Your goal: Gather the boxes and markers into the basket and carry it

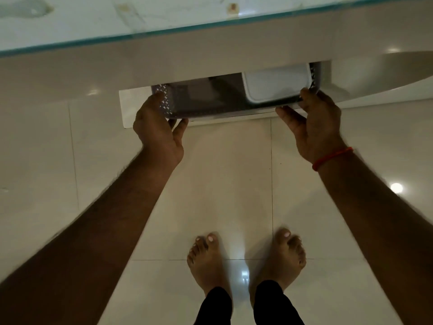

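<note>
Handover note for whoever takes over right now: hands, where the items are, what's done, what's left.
Left hand grips the basket's left end. Right hand grips its right end.
The basket is partly hidden under the table edge.
A white box lies in its right side. No markers can be made out.
Done: at least one box loaded, basket in both hands.
Left: carry it away.

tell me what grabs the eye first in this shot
The left hand and right hand grip the two ends of a grey perforated basket, partly hidden by the edge of a glass-topped table. A white box lies in the basket's right side. Bare feet stand on the glossy tiled floor below, and a red thread circles the right wrist.
</note>
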Tool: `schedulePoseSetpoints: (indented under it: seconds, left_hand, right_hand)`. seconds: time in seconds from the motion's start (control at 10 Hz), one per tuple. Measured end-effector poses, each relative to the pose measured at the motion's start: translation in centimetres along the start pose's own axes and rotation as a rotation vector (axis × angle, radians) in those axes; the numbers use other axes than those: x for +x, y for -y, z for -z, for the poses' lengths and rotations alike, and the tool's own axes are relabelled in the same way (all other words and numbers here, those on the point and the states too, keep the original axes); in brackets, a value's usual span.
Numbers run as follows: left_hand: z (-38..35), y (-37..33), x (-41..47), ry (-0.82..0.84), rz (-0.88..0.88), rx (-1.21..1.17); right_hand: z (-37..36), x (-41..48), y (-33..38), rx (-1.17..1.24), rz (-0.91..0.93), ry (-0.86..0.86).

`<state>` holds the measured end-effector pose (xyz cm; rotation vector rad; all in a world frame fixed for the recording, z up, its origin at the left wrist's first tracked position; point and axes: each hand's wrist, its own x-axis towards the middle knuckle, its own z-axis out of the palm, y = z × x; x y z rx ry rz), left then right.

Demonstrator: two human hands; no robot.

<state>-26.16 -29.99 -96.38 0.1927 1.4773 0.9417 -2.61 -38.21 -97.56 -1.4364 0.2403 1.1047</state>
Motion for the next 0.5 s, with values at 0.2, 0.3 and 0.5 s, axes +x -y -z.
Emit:
schedulePoseSetpoints:
  seconds: [0.2,0.3,0.5]
  left_hand:
    - [-2.5,-1.8,1.4,0.016,-0.037,-0.065]
    - [-2.7,-1.9,1.2,0.056,-0.009,-0.044]
    - [0.5,-1.3,-3.2,0.08,-0.131,0.247]
  right_hand:
    - [-1.8,1.3,1.7,0.045,0.053,0.073]
    - [-1.9,1.4,2.2,0.029,0.077,0.056]
    - [0.2,-2.9,1.8,-0.373,0.254,0.152]
